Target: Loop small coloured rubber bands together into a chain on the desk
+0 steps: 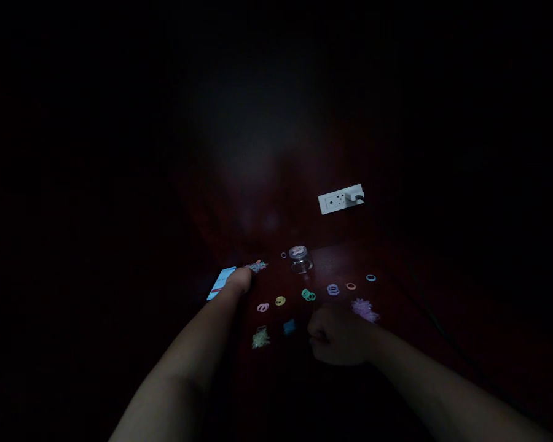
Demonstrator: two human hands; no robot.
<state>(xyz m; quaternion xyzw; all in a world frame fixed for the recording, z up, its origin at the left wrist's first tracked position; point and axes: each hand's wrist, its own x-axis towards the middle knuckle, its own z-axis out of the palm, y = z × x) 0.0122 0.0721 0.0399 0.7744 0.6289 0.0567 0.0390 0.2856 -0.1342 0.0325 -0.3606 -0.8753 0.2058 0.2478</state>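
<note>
My left hand (240, 280) reaches to a mixed pile of small colored bands (257, 267); its fingers are hidden in the dark. My right hand (334, 334) is curled, with its fingers bent inward, between a blue pile (289, 326) and a purple pile (363, 309). Whatever it may hold cannot be made out. Beyond it lie larger rings: pink (262, 307), yellow (281, 301), green (308, 294), violet (333, 289), orange (351, 286) and light blue (371, 278). A pale green pile (260, 337) is at the near left.
A clear jar with a lid (300, 259) stands behind the rings, a small ring (284, 255) beside it. The lit phone (222, 283) lies left of my left hand. A white socket panel (341, 199) holds a plug, and a dark cable (431, 316) runs down the right.
</note>
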